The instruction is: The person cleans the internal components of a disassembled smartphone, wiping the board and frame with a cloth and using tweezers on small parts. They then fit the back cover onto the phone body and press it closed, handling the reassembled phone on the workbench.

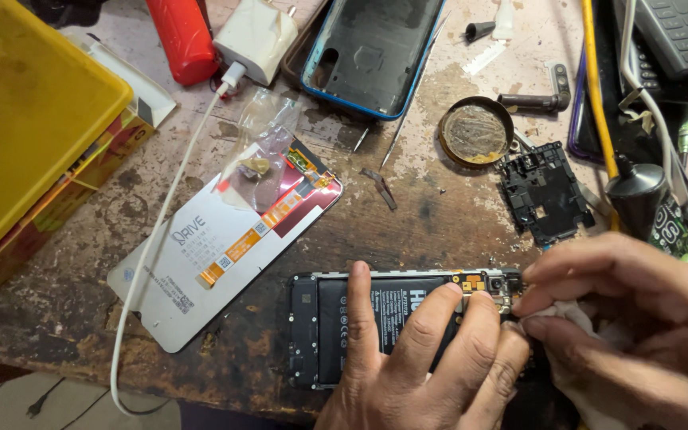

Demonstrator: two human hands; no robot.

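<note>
An opened black phone (336, 330) lies back-side up near the table's front edge, its battery and circuit board exposed. My left hand (424, 358) rests on it, fingers spread over the battery, pressing it down. My right hand (631, 318) pinches a small white cloth (555, 318) against the phone's upper right corner, by the camera module. A replacement screen panel (224, 247) with orange flex cables lies to the left, a clear plastic bag on top of it.
A blue-edged phone back cover (376, 48), tweezers (412, 95), a round tin (475, 131) and a black inner frame (543, 191) lie behind. A yellow box (25, 111), a white charger (256, 36) with its cable, a red cylinder and a black bottle (639, 199) stand around.
</note>
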